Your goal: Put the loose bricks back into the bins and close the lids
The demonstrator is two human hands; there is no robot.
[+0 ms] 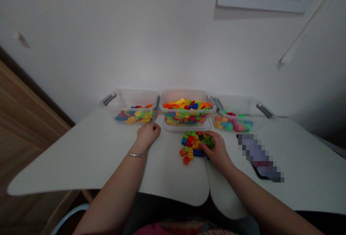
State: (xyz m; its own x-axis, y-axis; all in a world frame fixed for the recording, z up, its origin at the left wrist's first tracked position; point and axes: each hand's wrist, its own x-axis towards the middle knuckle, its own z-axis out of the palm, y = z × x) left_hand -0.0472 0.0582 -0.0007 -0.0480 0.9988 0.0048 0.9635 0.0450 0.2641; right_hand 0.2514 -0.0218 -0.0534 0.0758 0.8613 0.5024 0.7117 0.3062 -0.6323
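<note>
A loose pile of toy building bricks (192,141) in red, orange, yellow, green and blue lies on the white table. My right hand (217,152) is at the pile's right side, thumb and fingers apart and touching bricks, with some green ones between them. No brick is lifted clear of the pile. To the left, my left hand (147,134) rests on the table in a loose fist, apart from the pile, and nothing shows in it. Just behind that hand is the left clear bin (137,98), with coloured pieces inside.
A middle clear bin (186,94), full of bricks, stands on a pale lid (173,128) behind the pile. The right clear bin (235,101) holds rounded coloured pieces. A phone (259,159) lies on the right of the table (89,155). A wall stands behind.
</note>
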